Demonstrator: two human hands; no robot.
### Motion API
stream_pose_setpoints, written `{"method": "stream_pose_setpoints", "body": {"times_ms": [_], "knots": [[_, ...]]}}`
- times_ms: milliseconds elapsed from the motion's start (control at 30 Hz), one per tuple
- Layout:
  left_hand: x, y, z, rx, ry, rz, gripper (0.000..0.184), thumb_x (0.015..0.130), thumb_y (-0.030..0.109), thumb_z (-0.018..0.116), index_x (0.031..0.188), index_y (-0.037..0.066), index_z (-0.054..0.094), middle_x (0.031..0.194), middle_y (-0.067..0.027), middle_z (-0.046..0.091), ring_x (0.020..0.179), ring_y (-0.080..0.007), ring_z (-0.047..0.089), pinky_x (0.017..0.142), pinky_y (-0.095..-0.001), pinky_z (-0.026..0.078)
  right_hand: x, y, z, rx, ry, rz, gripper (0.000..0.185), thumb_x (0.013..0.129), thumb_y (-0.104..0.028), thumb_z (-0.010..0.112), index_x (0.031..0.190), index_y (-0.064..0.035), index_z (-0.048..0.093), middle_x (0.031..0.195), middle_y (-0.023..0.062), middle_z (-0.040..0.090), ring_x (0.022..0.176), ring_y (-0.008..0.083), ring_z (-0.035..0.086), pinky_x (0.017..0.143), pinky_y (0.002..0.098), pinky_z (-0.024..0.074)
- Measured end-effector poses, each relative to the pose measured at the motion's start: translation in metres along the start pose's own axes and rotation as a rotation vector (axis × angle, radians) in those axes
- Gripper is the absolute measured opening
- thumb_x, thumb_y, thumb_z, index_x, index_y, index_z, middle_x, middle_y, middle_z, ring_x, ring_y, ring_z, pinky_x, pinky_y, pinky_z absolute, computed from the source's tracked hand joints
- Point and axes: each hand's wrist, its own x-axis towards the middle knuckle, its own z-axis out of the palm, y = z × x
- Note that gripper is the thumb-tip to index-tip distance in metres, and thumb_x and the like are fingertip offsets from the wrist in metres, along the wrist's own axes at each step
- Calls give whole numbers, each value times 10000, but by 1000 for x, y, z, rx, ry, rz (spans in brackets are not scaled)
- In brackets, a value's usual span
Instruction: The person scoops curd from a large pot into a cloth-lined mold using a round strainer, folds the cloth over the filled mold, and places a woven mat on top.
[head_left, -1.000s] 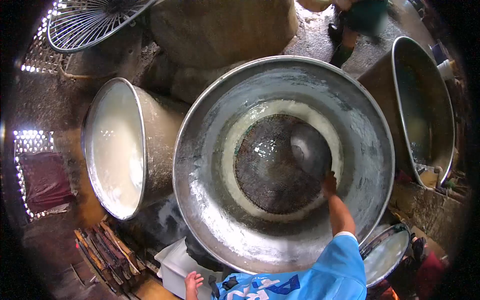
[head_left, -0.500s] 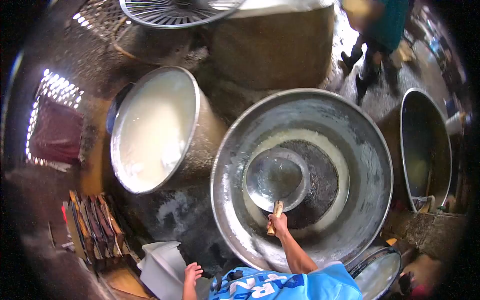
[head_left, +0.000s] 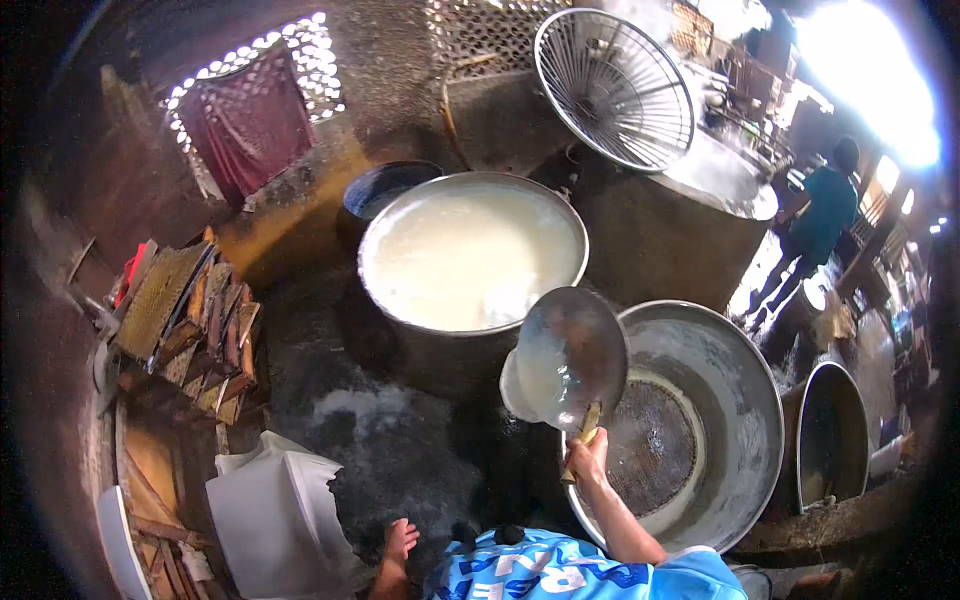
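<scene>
My right hand (head_left: pixel 588 455) grips the wooden handle of a large metal ladle (head_left: pixel 590 345). The ladle is tipped to the left, and cloudy liquid (head_left: pixel 516 390) runs off its edge beside the basin. Below and to the right stands the wide metal basin (head_left: pixel 740 430), with a wet dark bottom and a pale ring around it. Behind the ladle is a big vat (head_left: pixel 372 290) full of milky liquid. My left hand (head_left: pixel 402 538) hangs low near the white sheet-like covering, its fingers loosely bent and nothing in them.
White covering (head_left: pixel 265 510) lies at lower left, below stacked wooden frames (head_left: pixel 190 330). A slatted metal basket (head_left: pixel 615 90) rests at the back. Another metal vat (head_left: pixel 832 440) stands at right. A person in a green top (head_left: pixel 825 215) is at the far right. The floor (head_left: pixel 390 430) looks wet.
My right hand has lifted the ladle out of the basin, over its left rim, and tipped it so liquid pours off. The view has turned, showing more of the left wall and the back.
</scene>
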Motion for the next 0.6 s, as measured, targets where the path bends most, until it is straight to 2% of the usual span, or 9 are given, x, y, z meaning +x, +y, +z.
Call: {"method": "stream_pose_setpoints", "body": {"times_ms": [33, 100, 133, 200, 267, 333, 400, 433, 600], "knots": [[11, -20, -26, -76, 1, -60, 355, 843, 343, 467, 1117, 119, 501, 1018, -77, 584, 886, -231, 578, 678, -381, 441, 10, 26, 10, -59, -34, -91, 310, 715, -7, 563, 956, -44, 371, 709, 72, 461, 506, 153, 498, 431, 302, 428], [24, -59, -75, -202, 29, -168, 308, 847, 361, 435, 1049, 143, 518, 994, -57, 571, 872, -235, 567, 633, -363, 434, 9, 19, 24, -219, -132, -230, 317, 738, -6, 578, 975, -59, 374, 694, 53, 467, 509, 131, 503, 429, 282, 439], [23, -73, -91, -232, 39, -196, 300, 847, 363, 431, 1039, 147, 516, 983, -55, 568, 864, -234, 565, 626, -360, 431, -4, -5, 29, -302, -159, -308, 348, 738, -31, 606, 1012, -54, 393, 748, 67, 520, 540, 139, 536, 425, 273, 443], [15, -94, -115, -283, 60, -244, 284, 848, 366, 423, 1017, 155, 511, 962, -51, 562, 847, -234, 561, 612, -355, 426, 1, -27, 36, -377, -240, -470, 391, 725, -51, 632, 1049, -43, 414, 808, 83, 558, 642, 164, 568, 509, 305, 476], [14, -104, -128, -312, 63, -267, 270, 848, 369, 415, 995, 163, 506, 942, -47, 556, 831, -234, 557, 598, -350, 420, 10, -53, 36, -570, -292, -627, 442, 677, -110, 635, 1070, -50, 441, 885, 151, 576, 836, 281, 590, 718, 396, 474], [15, -110, -139, -329, 57, -277, 256, 849, 372, 406, 974, 170, 501, 921, -43, 550, 814, -233, 553, 584, -344, 415, 32, -62, 32, -831, -366, -654, 472, 643, -115, 623, 1082, -97, 450, 865, 168, 591, 831, 358, 589, 702, 437, 473], [21, -109, -146, -327, 46, -273, 244, 849, 376, 398, 952, 178, 496, 900, -40, 544, 798, -233, 549, 570, -339, 409, 34, -93, 28, -1151, -491, -654, 500, 613, -104, 618, 1083, -147, 456, 825, 164, 607, 809, 382, 586, 678, 476, 460], [25, -108, -148, -326, 38, -265, 238, 849, 377, 394, 942, 182, 494, 889, -38, 541, 789, -232, 547, 563, -336, 406, 46, -90, 29, -1306, -510, -689, 480, 651, -111, 608, 1093, -215, 452, 805, 152, 627, 745, 370, 611, 603, 484, 464], [40, -84, -136, -283, -17, -212, 217, 851, 385, 373, 888, 201, 482, 837, -28, 526, 748, -231, 537, 529, -322, 392, 74, -77, 16, -1688, -732, -696, 446, 709, -216, 650, 1124, -296, 507, 899, 44, 641, 777, 268, 633, 604, 406, 485]]}}
